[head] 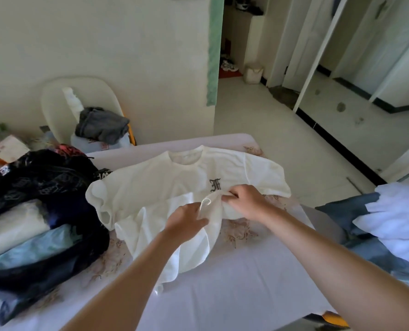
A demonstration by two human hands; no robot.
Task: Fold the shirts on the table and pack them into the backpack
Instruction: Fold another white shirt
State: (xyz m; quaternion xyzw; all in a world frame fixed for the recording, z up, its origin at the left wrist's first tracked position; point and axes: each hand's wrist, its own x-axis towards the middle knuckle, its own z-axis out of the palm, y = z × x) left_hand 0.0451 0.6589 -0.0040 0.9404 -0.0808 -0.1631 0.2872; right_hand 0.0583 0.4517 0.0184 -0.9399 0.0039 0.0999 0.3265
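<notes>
Left hand (186, 220) and right hand (244, 201), close together, each pinch one white shirt (151, 185) bearing a black gothic "F", spread on the table (246, 295) beside one black backpack (43, 177).

— Where can I pass a hand?
— Along the near strip of the table (246, 302), bare from my side to the right corner, and through the gap right of the white shirt (155, 187).
— What blocks me?
— Left: the open backpack (43, 185), stuffed with folded clothes, touching the shirt's sleeve. Centre: the shirt itself. Right: a heap of clothes (389, 225) at the table edge.
</notes>
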